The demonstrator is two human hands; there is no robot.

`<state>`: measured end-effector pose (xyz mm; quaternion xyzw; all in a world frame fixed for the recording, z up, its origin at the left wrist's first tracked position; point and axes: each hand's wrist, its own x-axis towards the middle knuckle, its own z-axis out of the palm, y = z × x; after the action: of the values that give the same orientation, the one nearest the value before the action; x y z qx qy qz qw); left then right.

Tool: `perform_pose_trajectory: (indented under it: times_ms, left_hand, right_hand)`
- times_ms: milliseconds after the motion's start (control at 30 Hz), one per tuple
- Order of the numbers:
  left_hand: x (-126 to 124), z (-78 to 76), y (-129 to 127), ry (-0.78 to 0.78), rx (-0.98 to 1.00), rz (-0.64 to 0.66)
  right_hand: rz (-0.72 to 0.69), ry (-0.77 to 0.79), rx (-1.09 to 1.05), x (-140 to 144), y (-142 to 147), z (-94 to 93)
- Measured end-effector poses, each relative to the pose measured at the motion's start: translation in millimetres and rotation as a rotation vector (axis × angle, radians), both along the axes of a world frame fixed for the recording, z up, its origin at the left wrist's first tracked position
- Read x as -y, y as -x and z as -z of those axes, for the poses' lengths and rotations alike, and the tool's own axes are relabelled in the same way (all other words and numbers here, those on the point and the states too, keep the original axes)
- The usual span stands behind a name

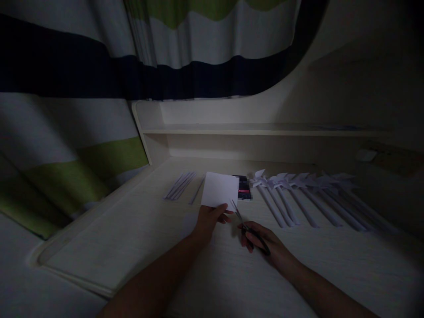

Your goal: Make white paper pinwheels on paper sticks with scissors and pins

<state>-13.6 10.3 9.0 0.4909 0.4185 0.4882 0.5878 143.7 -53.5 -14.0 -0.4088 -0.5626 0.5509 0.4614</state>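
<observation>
My left hand (213, 217) grips the near edge of a square sheet of white paper (219, 187), held up above the desk. In my right hand (260, 238) is a pair of scissors (256, 237) with black handles. Their blades are slightly apart and point up and left at the paper's lower right corner; whether they touch it I cannot tell. Beneath my left wrist another pale paper sheet (189, 224) lies on the desk, partly covered by the arm. A dark packet with a red stripe (244, 187) shows behind the held paper's right edge.
Several white paper pinwheels on rolled paper sticks (303, 201) lie in a row at the right. Thin paper strips (180, 185) are bunched at the left. A shelf (232, 129) spans the back of the desk (132, 238), and striped curtains (198, 44) hang behind and left.
</observation>
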Motion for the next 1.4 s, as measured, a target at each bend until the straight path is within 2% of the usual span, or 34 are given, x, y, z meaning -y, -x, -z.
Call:
perform_pose_trajectory:
  times_ms: [367, 1400]
  left_hand:
    - [2.2, -3.7, 0.3, 0.000, 0.008, 0.008]
    - [3.1, -4.0, 1.0, -0.007, 0.002, 0.037]
  right_hand:
    - [-0.007, -0.027, 0.010, -1.6, -0.3, 2.6]
    - [0.034, 0.040, -0.019, 1.7, 2.4, -1.7]
